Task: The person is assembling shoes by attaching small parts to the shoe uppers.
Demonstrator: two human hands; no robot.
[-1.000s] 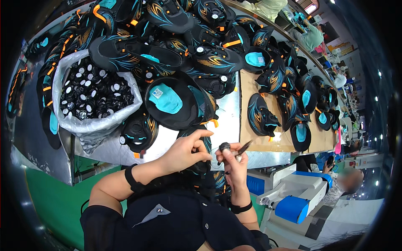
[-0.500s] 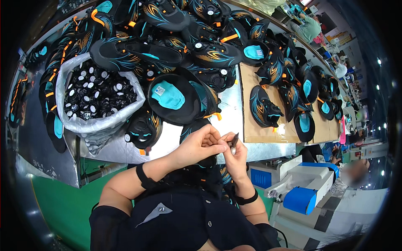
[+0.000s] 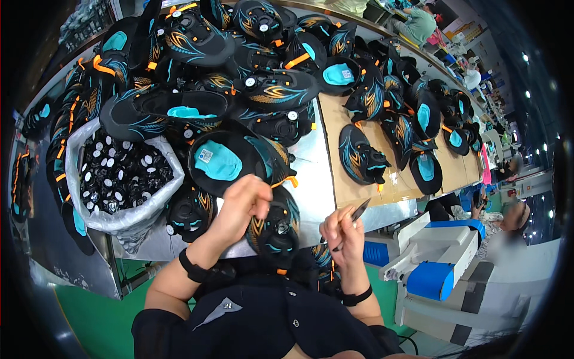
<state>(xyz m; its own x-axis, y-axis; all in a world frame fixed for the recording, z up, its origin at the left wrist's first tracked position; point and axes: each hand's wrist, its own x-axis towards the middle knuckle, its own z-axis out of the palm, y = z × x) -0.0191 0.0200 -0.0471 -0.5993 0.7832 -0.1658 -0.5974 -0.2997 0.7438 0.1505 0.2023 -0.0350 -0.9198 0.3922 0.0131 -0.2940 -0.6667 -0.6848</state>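
Note:
My right hand [image 3: 344, 236] is closed around a small dark pointed tool [image 3: 360, 209], its tip angled up and away; its exact kind is unclear. My left hand [image 3: 246, 200] is blurred by motion, its fingers bent, and whether it holds anything is hidden. Between and below my hands, a black shoe [image 3: 276, 224] with orange and blue pattern lies at the table's near edge. Just beyond the left hand, another black shoe [image 3: 218, 158] shows its turquoise insole.
A white plastic bag [image 3: 122, 222] full of black parts with white discs stands at left. Many similar shoes [image 3: 197, 45] are heaped across the metal table [image 3: 311, 179]. More sit on cardboard [image 3: 344, 188] at right. A white-and-blue machine [image 3: 439, 257] stands right; people are beyond.
My hands, together before, have come apart. The left moved left and up, while the right moved slightly right and down with the pointed tool. The view has shifted, revealing more of the near shoe.

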